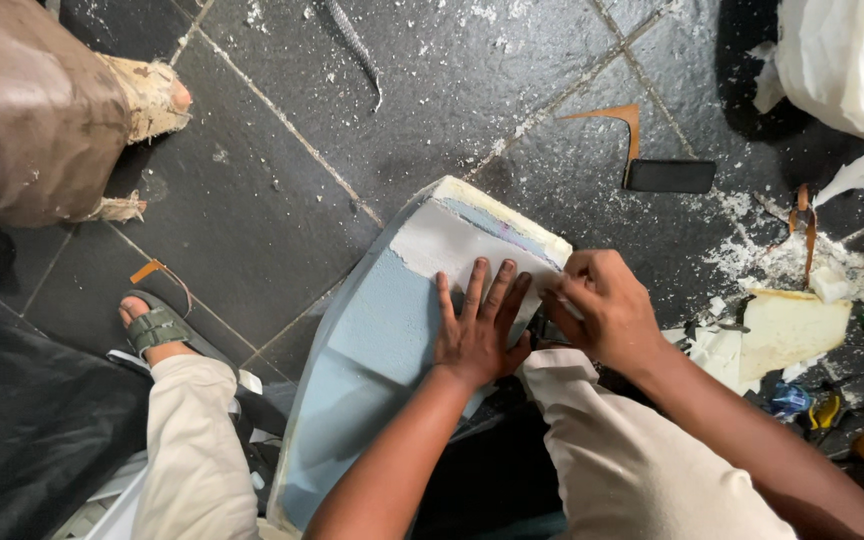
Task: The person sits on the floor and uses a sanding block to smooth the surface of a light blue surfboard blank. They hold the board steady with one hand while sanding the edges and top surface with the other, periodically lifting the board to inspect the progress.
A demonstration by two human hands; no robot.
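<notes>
So the floor (282,190) is dark slate-looking tile with pale grout lines, dusted all over with white crumbs and flakes. Far right there's a big white bundle (852,60) cut off by the frame, and below it a messy pile: a cream foam scrap (787,330), paper bits, something green, and an orange thing at the near right edge I can't make out. A black flat block (670,176) with a thin tan strip curling off it lies far of the hands. Far left, a brown dusty bulk (32,110) with a foot poking out, probably another person. Near left there's a sandal (157,328) on a foot, cream trouser leg running down from it.

In the middle, a pale blue panel (372,340) leans across the knees, smooth-ish, with a curved edge and a cream foam rim along its far end. A rougher white layer (447,245) covers its far part, torn edge showing.

The left hand (477,330) lies flat on the panel, fingers spread, pressing on it. The right hand (602,310) is curled up tight at the panel's right edge, fingers pinched on something at that edge, but they hide it. There's a dark bit just under it, hard to tell what. The panel's near end is cut off by the frame.
</notes>
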